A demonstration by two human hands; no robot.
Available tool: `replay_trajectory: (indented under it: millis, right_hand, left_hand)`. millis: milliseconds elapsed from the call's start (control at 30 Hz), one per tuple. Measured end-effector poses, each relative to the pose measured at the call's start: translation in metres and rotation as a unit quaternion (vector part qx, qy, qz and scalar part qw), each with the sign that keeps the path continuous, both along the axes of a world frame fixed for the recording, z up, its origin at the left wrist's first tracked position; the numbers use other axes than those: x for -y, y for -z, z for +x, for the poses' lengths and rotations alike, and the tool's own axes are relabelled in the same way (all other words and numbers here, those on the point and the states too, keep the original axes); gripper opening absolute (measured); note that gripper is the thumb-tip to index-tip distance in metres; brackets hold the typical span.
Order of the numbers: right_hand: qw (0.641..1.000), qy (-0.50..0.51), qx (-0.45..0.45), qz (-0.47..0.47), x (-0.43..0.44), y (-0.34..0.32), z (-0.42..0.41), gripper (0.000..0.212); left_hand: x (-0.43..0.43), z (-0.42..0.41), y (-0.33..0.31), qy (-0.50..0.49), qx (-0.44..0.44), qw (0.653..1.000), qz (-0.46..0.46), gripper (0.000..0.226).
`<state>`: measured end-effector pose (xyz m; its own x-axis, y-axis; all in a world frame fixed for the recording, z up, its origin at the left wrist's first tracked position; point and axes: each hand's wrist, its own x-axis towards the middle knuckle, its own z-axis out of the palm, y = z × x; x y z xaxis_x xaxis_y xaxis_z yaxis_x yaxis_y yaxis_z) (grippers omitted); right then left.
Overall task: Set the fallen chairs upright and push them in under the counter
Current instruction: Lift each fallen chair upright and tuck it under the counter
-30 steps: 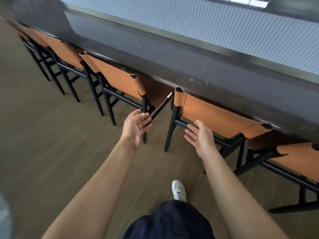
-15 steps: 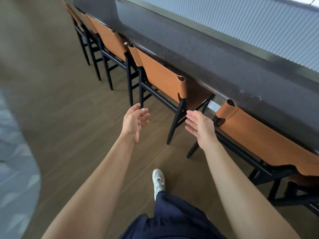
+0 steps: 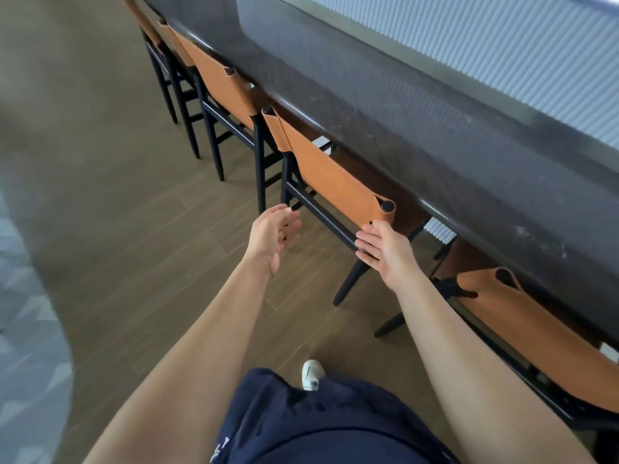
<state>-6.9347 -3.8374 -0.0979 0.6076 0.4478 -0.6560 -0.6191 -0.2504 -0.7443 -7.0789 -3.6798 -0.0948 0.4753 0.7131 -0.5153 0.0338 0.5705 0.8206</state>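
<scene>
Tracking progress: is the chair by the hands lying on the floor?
No, the chair stands upright on its legs, its back against the counter.

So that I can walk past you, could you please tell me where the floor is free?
The wooden floor is bare between the chairs and the grey patterned area. Along the counter it is crowded: the chairs stand nearly touching.

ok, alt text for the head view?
A person's right hand touches the back rail of a tan chair tucked under a dark counter; the left hand hovers open beside it. More upright chairs line the counter.
</scene>
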Motion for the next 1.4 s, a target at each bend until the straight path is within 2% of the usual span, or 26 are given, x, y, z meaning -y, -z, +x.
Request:
replay_trajectory:
  millis: [167, 367, 500, 667, 933, 1067, 1200, 1333, 1400]
  right_hand:
    - [0.998, 0.041, -0.050, 0.001, -0.030, 0.013, 0.021, 0.039]
    - [0.980, 0.157, -0.118, 0.034, -0.079, 0.022, 0.035, 0.051]
    - [0.940, 0.302, -0.137, 0.079, -0.112, 0.029, 0.047, 0.055]
    - [0.893, 0.415, -0.151, 0.092, -0.139, 0.035, 0.049, 0.026]
    - [0.858, 0.490, -0.150, 0.042, -0.156, 0.040, 0.066, 0.039]
    - [0.838, 0.516, -0.171, 0.048, -0.164, 0.044, 0.075, 0.040]
    - [0.792, 0.589, -0.147, 0.063, -0.171, 0.048, 0.080, 0.031]
    - [0.746, 0.648, -0.148, 0.052, -0.174, 0.046, 0.085, 0.008]
    - [0.742, 0.655, -0.137, 0.041, -0.173, 0.046, 0.082, 0.018]
  left_hand:
    - [-0.040, 0.036, 0.009, 0.028, -0.009, 0.999, -0.030, 0.008]
    - [-0.108, 0.089, 0.016, 0.100, -0.042, 0.993, -0.057, 0.013]
    - [-0.160, 0.124, 0.013, 0.177, -0.058, 0.981, -0.057, 0.037]
    - [-0.215, 0.161, 0.009, 0.217, -0.078, 0.969, -0.088, 0.051]
    - [-0.246, 0.198, 0.028, 0.246, -0.115, 0.950, -0.155, 0.055]
    - [-0.257, 0.214, 0.042, 0.238, -0.131, 0.942, -0.198, 0.043]
    - [-0.279, 0.230, 0.047, 0.261, -0.149, 0.933, -0.198, 0.023]
    - [-0.286, 0.243, 0.053, 0.264, -0.178, 0.927, -0.198, 0.011]
    - [-0.284, 0.245, 0.055, 0.254, -0.182, 0.930, -0.195, 0.013]
